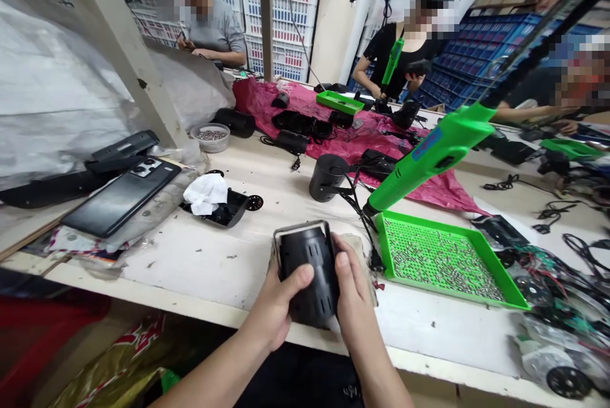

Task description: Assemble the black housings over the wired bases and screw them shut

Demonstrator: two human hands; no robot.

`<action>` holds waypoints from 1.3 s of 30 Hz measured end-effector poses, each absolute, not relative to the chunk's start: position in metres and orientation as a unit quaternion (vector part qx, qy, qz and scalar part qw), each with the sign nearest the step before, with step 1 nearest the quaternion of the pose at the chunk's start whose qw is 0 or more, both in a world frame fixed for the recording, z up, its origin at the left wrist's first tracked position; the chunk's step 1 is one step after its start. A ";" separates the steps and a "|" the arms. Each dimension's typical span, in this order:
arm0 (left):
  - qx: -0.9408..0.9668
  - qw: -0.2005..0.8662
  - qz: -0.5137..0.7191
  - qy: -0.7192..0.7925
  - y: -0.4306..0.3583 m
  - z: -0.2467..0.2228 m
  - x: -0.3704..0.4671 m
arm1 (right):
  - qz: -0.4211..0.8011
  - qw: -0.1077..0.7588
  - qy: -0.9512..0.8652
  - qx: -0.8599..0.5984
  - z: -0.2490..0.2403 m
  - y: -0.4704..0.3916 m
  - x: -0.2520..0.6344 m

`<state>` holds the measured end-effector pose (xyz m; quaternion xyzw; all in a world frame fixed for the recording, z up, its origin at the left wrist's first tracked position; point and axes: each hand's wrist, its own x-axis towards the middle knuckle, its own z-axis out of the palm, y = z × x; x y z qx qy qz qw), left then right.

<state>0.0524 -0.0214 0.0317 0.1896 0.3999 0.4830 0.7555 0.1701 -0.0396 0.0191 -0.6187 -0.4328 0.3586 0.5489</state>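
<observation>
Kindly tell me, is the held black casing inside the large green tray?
No, the left grip and right grip hold the black casing outside the tray.

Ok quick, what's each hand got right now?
Left hand: closed around the black housing, thumb on top.
Right hand: closed on the other side of the same housing.

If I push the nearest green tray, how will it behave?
The green tray should hold its shape, since its walls look moulded. The small metal pieces scattered inside will probably slide and rattle, and may spill over its low walls if tipped.
</observation>
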 end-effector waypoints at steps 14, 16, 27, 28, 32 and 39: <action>0.065 0.764 0.434 0.474 -0.004 0.044 0.055 | 0.179 0.389 -0.635 -0.643 0.031 -0.079 0.189; 0.090 0.765 0.432 0.470 -0.006 0.042 0.053 | 0.167 0.387 -0.643 -0.639 0.031 -0.079 0.193; 0.295 0.792 0.406 0.348 -0.029 0.043 0.065 | 0.452 0.517 -0.428 -0.588 0.007 -0.069 0.194; 0.304 0.792 0.411 0.334 -0.029 0.043 0.064 | 0.462 0.535 -0.401 -0.582 0.005 -0.069 0.193; 0.387 0.777 0.396 0.299 -0.035 0.041 0.061 | 0.494 0.586 -0.266 -0.584 0.000 -0.073 0.194; 0.573 0.615 0.359 0.405 -0.050 0.035 0.071 | 0.545 0.599 -0.100 -0.578 0.003 -0.078 0.189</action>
